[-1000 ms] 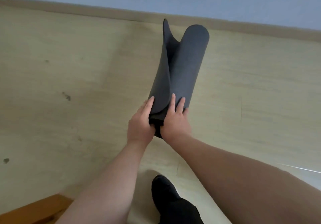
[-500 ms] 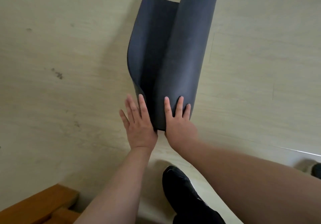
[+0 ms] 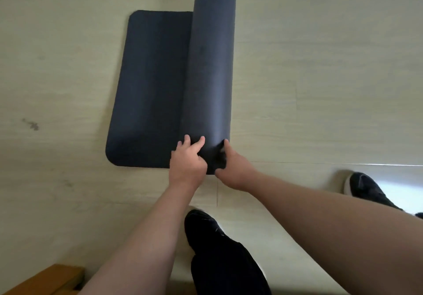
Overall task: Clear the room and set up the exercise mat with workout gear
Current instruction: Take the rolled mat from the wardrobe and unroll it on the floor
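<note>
Dark exercise mat [image 3: 160,88], partly unrolled, lying on the pale wood-grain floor [image 3: 320,88] in the upper centre of the frame. The rolled portion [image 3: 211,66] forms a cylinder whose long axis runs from mid-frame to the top edge, leaning slightly to the right at its far end. The flat portion [image 3: 148,93] lies on the floor directly left of the roll, with rounded corners at upper left and lower left.

Both hands hold the near end of the roll and are set close together. The left hand [image 3: 186,159] lies on the roll's left flank with its fingers curled over the top. The right hand [image 3: 232,167] clasps the right flank, thumb on the upper surface and fingers tucked out of sight around the end. Both bare forearms reach up from the bottom edge and converge on the mat.

One black shoe [image 3: 203,228] stands at lower centre between the forearms, a second shoe [image 3: 366,188] at right. A wooden furniture edge [image 3: 50,278] occupies the lower left corner.
</note>
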Demonstrator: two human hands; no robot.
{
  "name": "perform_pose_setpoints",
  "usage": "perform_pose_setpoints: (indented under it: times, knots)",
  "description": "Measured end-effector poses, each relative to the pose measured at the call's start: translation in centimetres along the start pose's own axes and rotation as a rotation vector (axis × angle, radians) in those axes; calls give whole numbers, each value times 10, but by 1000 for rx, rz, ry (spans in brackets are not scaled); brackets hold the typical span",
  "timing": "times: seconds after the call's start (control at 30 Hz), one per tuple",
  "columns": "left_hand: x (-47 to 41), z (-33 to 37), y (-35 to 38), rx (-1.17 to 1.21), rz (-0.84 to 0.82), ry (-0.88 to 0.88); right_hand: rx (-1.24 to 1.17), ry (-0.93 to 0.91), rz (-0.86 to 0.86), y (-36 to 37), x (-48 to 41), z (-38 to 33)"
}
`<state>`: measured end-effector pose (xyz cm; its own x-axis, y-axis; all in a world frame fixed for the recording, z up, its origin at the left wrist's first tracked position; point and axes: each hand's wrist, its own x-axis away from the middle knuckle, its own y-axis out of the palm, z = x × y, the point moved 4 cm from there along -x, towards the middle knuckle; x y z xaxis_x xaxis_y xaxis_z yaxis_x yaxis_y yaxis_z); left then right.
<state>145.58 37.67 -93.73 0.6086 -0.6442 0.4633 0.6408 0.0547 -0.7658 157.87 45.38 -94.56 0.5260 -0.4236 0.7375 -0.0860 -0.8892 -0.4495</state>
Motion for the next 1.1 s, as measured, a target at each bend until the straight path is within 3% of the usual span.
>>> perform_pose_setpoints:
  times: [0.13,0.27,0.37,0.47,0.73,0.87,1.0,1.1]
  knots:
    - [-2,46,9,3,242,57,-162,125,96,-29,17,36]
    - [-16,88,31,99,147,-106,-316,174,168,-55,29,70]
    - [-24,102,40,-75,21,-327,-418,215,175,-70,32,87]
    - [-28,119,52,-99,-78,-296,-499,260,216,-87,36,107]
    - [-43,159,54,-152,-59,-105,-605,316,274,-117,31,153]
    - [-43,188,59,-206,-72,-246,-697,331,252,-128,37,168]
    - [-37,212,84,-277,-115,-224,-754,336,222,-141,46,183]
    - [-29,227,98,-162,-49,-265,-791,331,202,-147,52,196]
